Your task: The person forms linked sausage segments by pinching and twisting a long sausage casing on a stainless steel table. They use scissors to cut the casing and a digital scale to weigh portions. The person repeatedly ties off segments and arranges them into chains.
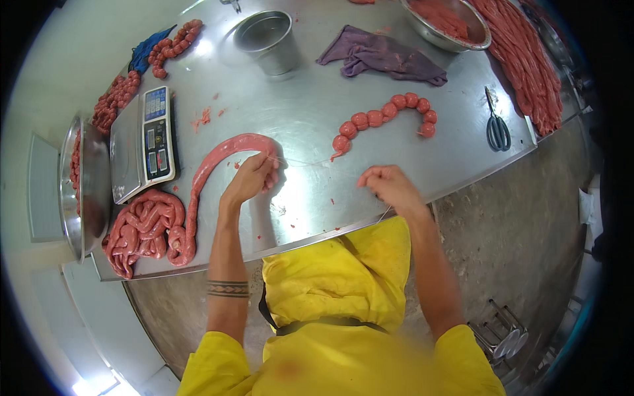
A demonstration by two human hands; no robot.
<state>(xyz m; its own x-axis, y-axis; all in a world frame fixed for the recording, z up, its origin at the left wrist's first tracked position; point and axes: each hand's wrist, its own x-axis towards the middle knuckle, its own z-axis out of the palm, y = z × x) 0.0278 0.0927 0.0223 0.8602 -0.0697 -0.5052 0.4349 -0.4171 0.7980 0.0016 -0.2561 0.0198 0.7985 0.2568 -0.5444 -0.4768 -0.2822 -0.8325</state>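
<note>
My left hand point(254, 177) is closed around the end of a long, filled raw sausage point(221, 153), just above the steel table. This sausage curves back to a coiled heap of the same rope near the left front edge. From my left fingers a thin pale string point(305, 162) stretches rightward. My right hand point(391, 187) is closed over the table's front edge, fingers curled, with a bit of string hanging below it; its grip is partly hidden. Beyond both hands lies a curved chain of short, tied sausage links point(375, 119), touched by neither.
A digital scale point(157, 142) and a steel bowl point(96, 191) stand left. Farther back are a steel bucket point(274, 56), a purple cloth point(383, 56) and a bowl of ground meat point(482, 36). Black-handled scissors point(497, 132) lie right, near piled sausage ropes point(525, 66).
</note>
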